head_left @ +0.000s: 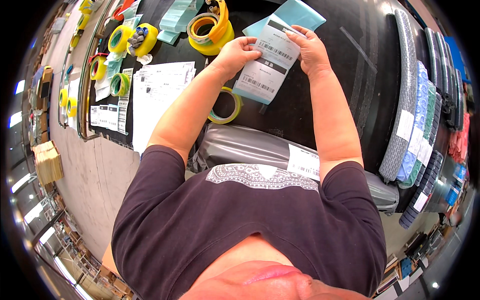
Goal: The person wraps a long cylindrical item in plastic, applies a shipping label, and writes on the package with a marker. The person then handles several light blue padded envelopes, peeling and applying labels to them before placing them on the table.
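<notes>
Both hands hold a strip of white barcode labels (262,82) on pale blue backing above the black table. My left hand (236,54) pinches its left edge between thumb and fingers. At the upper right edge, my right hand (312,50) grips it with the thumb over the front. A pale blue sheet (306,17) shows behind the strip's top. Below the strip lies a roll of yellow tape (238,107). Closer to my body rests a long package in grey plastic (240,145), bearing a white label (304,161).
Printed papers (160,95) lie left of my left forearm. Yellow tape rolls, one a large stack (212,42), stand along the far left. Rolled patterned textiles, including a grey one (402,95), line the table's right side. A metal rail (82,107) edges the left.
</notes>
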`<state>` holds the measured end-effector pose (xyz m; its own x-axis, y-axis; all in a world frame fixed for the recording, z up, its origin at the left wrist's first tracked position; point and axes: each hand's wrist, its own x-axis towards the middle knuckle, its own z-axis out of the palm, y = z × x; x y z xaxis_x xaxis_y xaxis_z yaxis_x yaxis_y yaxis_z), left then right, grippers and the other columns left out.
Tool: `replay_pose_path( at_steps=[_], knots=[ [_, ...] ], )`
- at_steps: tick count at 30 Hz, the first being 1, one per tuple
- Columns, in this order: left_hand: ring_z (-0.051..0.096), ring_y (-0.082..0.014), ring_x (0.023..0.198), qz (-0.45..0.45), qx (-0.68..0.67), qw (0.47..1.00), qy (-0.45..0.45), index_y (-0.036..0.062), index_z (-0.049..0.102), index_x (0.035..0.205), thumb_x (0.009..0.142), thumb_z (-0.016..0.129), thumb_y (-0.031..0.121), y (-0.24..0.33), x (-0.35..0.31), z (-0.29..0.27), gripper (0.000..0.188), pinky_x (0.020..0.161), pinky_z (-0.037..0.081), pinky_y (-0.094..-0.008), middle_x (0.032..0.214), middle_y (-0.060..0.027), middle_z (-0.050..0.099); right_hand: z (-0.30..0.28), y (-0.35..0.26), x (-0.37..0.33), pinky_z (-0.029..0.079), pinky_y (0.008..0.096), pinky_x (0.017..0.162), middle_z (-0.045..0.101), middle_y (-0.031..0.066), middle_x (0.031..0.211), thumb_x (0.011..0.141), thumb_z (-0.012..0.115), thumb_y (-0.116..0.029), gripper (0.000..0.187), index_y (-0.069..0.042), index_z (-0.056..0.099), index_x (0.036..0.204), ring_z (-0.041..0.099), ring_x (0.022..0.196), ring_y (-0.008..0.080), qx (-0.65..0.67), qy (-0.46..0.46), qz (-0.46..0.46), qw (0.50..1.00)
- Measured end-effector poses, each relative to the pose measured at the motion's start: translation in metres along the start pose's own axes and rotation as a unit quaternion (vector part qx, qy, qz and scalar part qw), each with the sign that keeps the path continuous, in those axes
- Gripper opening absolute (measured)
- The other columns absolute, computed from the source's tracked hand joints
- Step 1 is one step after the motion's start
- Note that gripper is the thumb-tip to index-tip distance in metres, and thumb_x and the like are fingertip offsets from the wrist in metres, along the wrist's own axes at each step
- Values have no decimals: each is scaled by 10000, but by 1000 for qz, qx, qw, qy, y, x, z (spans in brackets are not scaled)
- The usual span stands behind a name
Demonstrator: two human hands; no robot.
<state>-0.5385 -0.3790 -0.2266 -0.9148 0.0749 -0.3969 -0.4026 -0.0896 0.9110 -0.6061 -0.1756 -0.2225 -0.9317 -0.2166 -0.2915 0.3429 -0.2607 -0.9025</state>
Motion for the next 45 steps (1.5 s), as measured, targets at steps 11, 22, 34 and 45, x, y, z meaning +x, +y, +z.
replay_pose_path(
  at_steps=[11, 22, 34, 45],
  knots=[
    [597, -267, 1087, 292, 382, 857, 188, 25, 416, 1391, 713, 827, 193, 7, -8, 13, 810, 955, 483, -358, 1245, -133, 573, -2, 9, -7, 503, 286, 802, 662, 78, 957, 821, 755, -78, 243, 9, 666, 1030, 614, 893, 153, -41, -30, -47, 998],
    [612, -233, 988, 361, 487, 789, 100, 156, 717, 992, 707, 786, 247, 48, 12, -1, 306, 899, 465, -351, 892, -29, 683, 2, -2, -22, 471, 232, 781, 647, 36, 923, 841, 749, -75, 295, -14, 652, 1113, 592, 838, 107, -39, -58, -52, 996],
    [625, -122, 751, 247, 272, 924, 103, 36, 696, 1033, 805, 775, 184, 38, 22, -2, 283, 708, 514, -260, 847, -44, 688, 4, 2, -19, 447, 278, 884, 658, 75, 1032, 838, 732, -73, 464, 38, 556, 1252, 596, 965, 142, -45, -42, 10, 998],
    [611, -198, 1083, 266, 185, 928, 184, -16, 520, 1279, 858, 693, 60, 9, 8, -10, 461, 919, 508, -299, 1216, -136, 612, -3, 24, 1, 461, 290, 835, 666, 78, 1012, 846, 727, -126, 379, 38, 615, 1169, 599, 904, 158, -41, 14, 44, 998]
  ],
)
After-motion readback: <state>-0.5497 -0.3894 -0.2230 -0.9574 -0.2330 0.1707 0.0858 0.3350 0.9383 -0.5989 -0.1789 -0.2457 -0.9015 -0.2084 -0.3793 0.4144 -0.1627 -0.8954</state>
